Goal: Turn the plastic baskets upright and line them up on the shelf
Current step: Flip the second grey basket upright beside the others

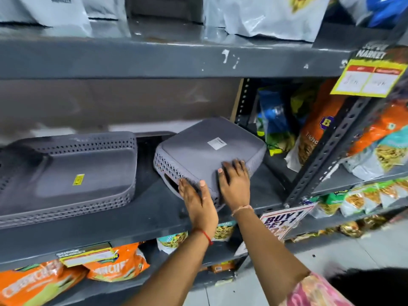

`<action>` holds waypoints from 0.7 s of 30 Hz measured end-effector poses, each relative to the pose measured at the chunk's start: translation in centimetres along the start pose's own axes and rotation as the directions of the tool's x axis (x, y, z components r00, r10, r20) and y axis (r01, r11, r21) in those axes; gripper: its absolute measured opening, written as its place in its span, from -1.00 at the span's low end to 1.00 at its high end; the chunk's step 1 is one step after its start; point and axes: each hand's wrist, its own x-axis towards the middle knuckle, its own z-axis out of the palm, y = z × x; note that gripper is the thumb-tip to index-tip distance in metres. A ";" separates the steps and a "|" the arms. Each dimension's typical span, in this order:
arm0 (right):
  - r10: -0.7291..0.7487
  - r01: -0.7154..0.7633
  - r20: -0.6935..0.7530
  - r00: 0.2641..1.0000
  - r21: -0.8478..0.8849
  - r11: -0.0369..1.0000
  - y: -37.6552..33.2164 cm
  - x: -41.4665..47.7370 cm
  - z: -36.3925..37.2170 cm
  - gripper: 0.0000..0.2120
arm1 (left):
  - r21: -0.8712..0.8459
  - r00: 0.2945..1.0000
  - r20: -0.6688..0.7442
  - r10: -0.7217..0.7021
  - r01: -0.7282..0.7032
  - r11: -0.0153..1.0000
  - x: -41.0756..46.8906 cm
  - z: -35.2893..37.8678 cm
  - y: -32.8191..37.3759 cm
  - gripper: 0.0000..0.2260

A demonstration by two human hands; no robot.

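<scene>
Resting flat and open-fingered on the overturned grey basket [205, 151]'s near corner, left hand [198, 202] beside right hand [234, 184].

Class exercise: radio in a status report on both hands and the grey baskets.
Left hand and right hand flat on right basket, no grip. It sits upside down, skewed. Left basket stack upright. Shelf between them bare.

Gap between baskets: bare strip of shelf [152, 208] separates the upright basket [66, 173] from the overturned basket [209, 151]; a hand could pass.
Front edge: open shelf in front of both baskets.
Overhead: upper shelf [154, 58] well above the baskets, free room beneath.
Right side: slotted upright post [326, 151] and snack packets [276, 120] close it off.
Back: wall panel behind.
</scene>
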 end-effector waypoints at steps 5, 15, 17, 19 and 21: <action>-0.082 0.084 -0.057 0.995 0.025 0.996 -1.2 -2.3 0.4 -0.65 | 0.001 0.994 -0.112 -0.003 0.003 1.000 1.1 -0.9 -0.4 -0.47; 0.108 -0.079 -0.112 0.988 0.242 0.967 1.4 2.8 -1.2 -0.49 | 0.029 0.993 -0.109 -0.039 0.043 0.999 4.0 -3.3 -2.1 -0.32; 0.326 -0.305 -0.022 0.945 0.298 0.904 2.6 5.1 -1.5 -0.29 | -0.006 0.992 -0.108 -0.063 0.062 0.998 4.0 -3.4 -2.3 -0.33; 0.471 -0.462 0.078 0.879 0.387 0.798 3.6 6.6 -1.7 -0.18 | -0.037 0.993 -0.095 -0.069 0.066 0.997 4.1 -3.4 -2.5 -0.34; 0.504 -0.514 0.154 0.850 0.451 0.730 4.5 7.4 -1.5 -0.15 | -0.062 0.993 -0.094 -0.068 0.062 0.996 4.3 -3.5 -2.5 -0.37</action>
